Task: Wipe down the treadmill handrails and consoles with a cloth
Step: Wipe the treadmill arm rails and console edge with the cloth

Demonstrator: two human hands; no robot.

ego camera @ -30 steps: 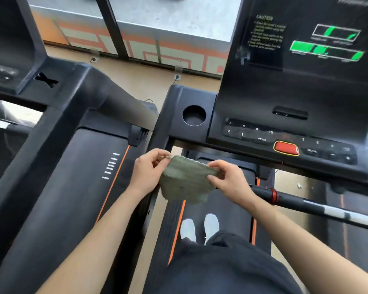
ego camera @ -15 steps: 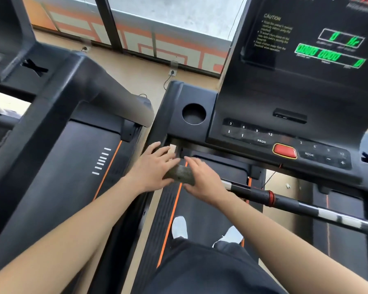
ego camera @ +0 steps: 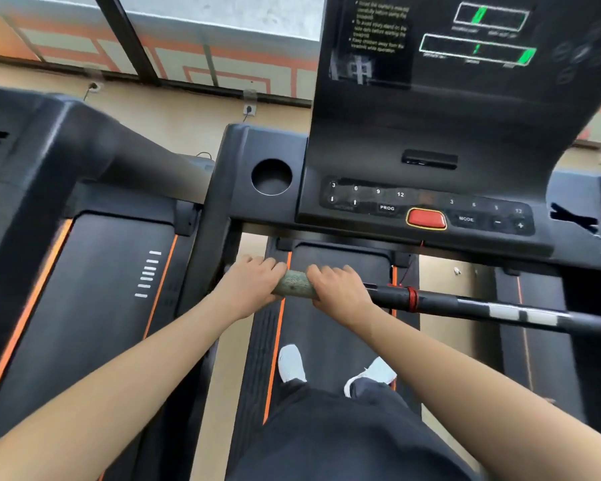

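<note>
A grey-green cloth (ego camera: 294, 284) is wrapped around the left end of the black front handrail (ego camera: 465, 303) of the treadmill I stand on. My left hand (ego camera: 252, 289) grips the cloth-covered bar at its left end. Right beside it, my right hand (ego camera: 340, 291) grips the cloth and bar, fingers curled over the top. The bar runs on to the right with a red ring and silver sensor patches. Above it sits the black console (ego camera: 427, 206) with number keys, a red stop button (ego camera: 426, 218) and a lit green display (ego camera: 479, 36).
A round cup holder (ego camera: 271, 177) is set in the console's left wing. A second treadmill (ego camera: 94, 258) stands close on the left with its own black handrail arm. My white shoes (ego camera: 292, 362) stand on the belt below. A window wall runs along the far side.
The cloth was held spread out in the air between both hands. It came down onto the handrail's left end, and both hands now grip it wrapped around the bar.
</note>
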